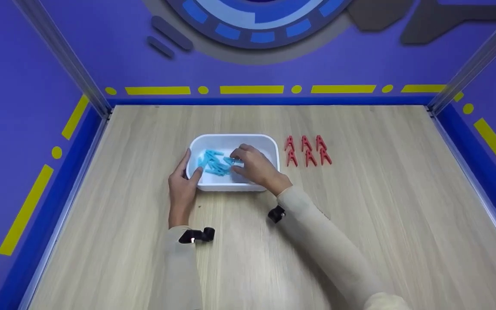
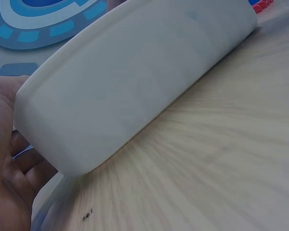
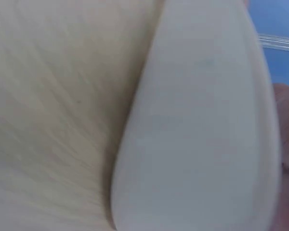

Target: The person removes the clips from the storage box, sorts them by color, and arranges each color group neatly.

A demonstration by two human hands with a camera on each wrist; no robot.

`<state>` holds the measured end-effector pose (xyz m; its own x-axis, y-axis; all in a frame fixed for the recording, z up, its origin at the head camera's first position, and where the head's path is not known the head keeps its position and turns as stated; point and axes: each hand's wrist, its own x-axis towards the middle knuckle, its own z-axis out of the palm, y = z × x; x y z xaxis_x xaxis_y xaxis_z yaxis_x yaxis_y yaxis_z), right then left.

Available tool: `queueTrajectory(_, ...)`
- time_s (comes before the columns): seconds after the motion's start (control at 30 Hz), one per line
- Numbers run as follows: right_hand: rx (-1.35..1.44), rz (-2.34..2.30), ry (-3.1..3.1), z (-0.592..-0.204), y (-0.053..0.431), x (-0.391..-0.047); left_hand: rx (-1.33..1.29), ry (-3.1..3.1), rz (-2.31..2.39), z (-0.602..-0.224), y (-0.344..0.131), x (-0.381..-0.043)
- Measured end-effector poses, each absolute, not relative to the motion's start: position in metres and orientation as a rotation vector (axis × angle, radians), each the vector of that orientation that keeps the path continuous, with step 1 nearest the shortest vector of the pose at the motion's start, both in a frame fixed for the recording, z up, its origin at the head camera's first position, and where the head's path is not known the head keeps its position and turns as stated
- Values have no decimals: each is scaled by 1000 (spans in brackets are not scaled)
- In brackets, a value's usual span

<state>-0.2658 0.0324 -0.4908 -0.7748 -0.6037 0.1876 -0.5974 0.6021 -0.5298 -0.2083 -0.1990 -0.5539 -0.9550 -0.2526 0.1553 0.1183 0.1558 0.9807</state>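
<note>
A white plastic tub [image 1: 235,187] stands on the table with several light-blue clothespins [image 1: 215,165] heaped in its left half. My left hand [image 1: 182,185] grips the tub's left end, its thumb over the rim and its fingers along the outer wall. In the left wrist view, those fingers [image 2: 31,166] lie against the tub's corner. Reaching in over the near right rim, my right hand [image 1: 256,167] pinches a light-blue clothespin [image 1: 234,161] between thumb and fingers. The tub's wall fills much of the right wrist view and hides those fingertips.
Several red clothespins [image 1: 308,150] lie in two rows just right of the tub. The light wooden table [image 1: 381,193] is bounded by blue panels [image 1: 252,73] at the back and both sides.
</note>
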Motion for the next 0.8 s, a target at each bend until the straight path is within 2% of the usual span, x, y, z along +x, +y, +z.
queueTrajectory(0.17, -1042, -1024, 2856, -482, 48, -258, 151, -2171, -1869, -540, -194, -204)
queueTrajectory(0.37, -955, -1142, 2893, -477, 73, -247, 129, -2163, -1852, -554, -198, -209)
queueTrajectory(0.8, -688, -1286, 2962, -477, 124, -230, 150, -2163, -1842, -553, -198, -209)
